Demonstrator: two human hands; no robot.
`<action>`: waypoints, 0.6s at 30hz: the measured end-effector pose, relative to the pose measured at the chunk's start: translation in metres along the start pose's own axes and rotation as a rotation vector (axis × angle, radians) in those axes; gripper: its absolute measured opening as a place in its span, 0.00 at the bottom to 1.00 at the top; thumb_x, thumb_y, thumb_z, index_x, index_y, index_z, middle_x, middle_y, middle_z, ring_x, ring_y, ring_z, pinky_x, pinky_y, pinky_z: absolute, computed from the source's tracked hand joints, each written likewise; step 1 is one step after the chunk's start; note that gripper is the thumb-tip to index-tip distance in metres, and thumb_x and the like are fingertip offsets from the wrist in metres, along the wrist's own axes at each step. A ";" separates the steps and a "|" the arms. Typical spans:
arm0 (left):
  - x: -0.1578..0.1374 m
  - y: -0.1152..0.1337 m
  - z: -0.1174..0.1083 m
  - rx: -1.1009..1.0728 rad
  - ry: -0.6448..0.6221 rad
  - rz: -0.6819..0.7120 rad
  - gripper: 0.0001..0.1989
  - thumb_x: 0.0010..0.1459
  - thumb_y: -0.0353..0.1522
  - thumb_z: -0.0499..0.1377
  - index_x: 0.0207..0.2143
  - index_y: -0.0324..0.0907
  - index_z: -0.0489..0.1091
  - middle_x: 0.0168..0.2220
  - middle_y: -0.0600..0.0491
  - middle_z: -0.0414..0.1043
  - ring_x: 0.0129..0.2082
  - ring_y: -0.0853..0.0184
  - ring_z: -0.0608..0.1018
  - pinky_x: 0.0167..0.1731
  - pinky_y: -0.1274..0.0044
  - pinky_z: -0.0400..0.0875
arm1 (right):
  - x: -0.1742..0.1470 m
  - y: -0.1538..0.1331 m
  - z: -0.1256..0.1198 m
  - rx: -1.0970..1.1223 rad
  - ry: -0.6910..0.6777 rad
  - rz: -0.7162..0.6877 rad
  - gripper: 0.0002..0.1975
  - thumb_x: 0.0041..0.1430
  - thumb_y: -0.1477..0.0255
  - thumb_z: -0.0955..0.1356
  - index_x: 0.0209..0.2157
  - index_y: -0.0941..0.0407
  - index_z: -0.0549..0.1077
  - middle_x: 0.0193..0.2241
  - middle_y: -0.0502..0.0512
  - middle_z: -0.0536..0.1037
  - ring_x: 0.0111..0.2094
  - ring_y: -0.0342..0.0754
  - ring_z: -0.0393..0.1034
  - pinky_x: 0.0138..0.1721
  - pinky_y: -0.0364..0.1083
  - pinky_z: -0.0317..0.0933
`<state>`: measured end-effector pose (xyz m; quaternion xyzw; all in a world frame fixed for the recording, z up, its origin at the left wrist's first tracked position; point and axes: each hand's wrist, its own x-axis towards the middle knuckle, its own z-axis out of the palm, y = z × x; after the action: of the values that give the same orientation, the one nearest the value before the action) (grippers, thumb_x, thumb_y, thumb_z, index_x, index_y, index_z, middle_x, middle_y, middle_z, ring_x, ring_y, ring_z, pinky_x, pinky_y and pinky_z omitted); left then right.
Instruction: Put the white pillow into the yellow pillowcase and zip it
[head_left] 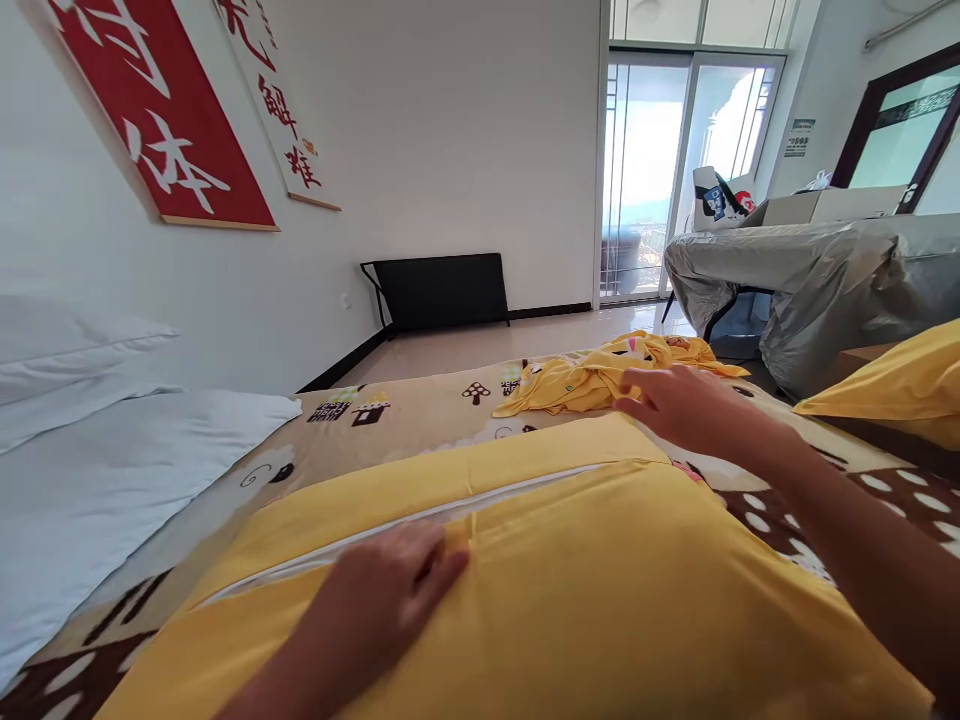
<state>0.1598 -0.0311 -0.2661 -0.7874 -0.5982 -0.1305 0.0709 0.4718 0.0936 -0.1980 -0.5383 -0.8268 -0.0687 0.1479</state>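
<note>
A yellow pillowcase [585, 560] with a pillow inside lies in front of me on a patterned blanket. Its long opening runs across the upper part, and a narrow strip of the white pillow [352, 545] shows through. My left hand [375, 600] is closed at the near edge of that opening, thumb and curled fingers pinching the yellow cloth. Over the far right corner of the pillowcase is my right hand [686, 408], its thumb and fingers apart and slightly bent. Behind that hand lies a crumpled yellow cloth [570, 385] with printed figures.
White pillows [135, 450] are stacked at the left on the blanket [427, 405]. Another yellow pillow [900, 385] sits at the right edge. Beyond it stands a plastic-covered table [825, 270] with boxes on top. A black folded frame [442, 290] leans by the far wall.
</note>
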 end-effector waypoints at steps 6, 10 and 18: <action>0.086 0.093 0.044 0.139 0.056 0.621 0.16 0.62 0.33 0.46 0.24 0.41 0.66 0.22 0.54 0.70 0.20 0.66 0.72 0.19 0.75 0.56 | 0.041 -0.060 0.004 0.083 0.001 -0.100 0.18 0.63 0.60 0.59 0.36 0.58 0.72 0.32 0.59 0.74 0.36 0.52 0.70 0.38 0.48 0.56; 0.098 0.121 0.073 0.060 0.191 0.820 0.15 0.57 0.37 0.53 0.20 0.41 0.65 0.18 0.54 0.68 0.16 0.67 0.69 0.15 0.74 0.50 | 0.040 -0.040 0.072 0.180 -0.067 0.017 0.17 0.64 0.62 0.58 0.37 0.57 0.72 0.32 0.58 0.76 0.37 0.52 0.69 0.35 0.47 0.55; 0.114 0.131 0.137 -0.060 0.207 0.967 0.12 0.52 0.36 0.58 0.18 0.44 0.64 0.12 0.58 0.63 0.10 0.72 0.61 0.12 0.74 0.45 | 0.026 -0.030 0.099 0.519 -0.179 -0.353 0.22 0.53 0.56 0.68 0.46 0.52 0.70 0.43 0.54 0.71 0.47 0.50 0.61 0.47 0.47 0.54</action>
<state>0.3304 0.0755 -0.3582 -0.9595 -0.1503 -0.1770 0.1598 0.4179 0.1311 -0.2819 -0.3349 -0.9070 0.1673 0.1926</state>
